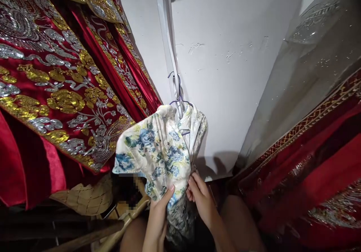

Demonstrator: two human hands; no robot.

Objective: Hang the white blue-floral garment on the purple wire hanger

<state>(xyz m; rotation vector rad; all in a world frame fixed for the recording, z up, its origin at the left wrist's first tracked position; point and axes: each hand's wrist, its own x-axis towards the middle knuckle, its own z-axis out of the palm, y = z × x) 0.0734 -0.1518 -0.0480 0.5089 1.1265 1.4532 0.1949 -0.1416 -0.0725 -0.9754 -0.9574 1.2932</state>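
Observation:
A white short-sleeved garment with blue and yellow flowers point(158, 150) hangs on a dark thin hanger point(179, 90) before the wall. Its front is partly open at the neck, and its lower part falls in shadow between my knees. My left hand point(162, 205) grips the cloth low on the front, thumb on top and fingers hidden behind it. At the garment's right edge, my right hand point(199, 192) has its fingers curled and pinched on the fabric. Whatever small part lies between those fingertips is hidden.
Red garments with gold and silver embroidery point(67, 94) hang at the left. More red embroidered cloth point(316, 176), partly under clear plastic point(282, 90), is at the right. A pale strap point(169, 30) runs down the white wall point(220, 26). A woven tan object point(84, 195) sits lower left.

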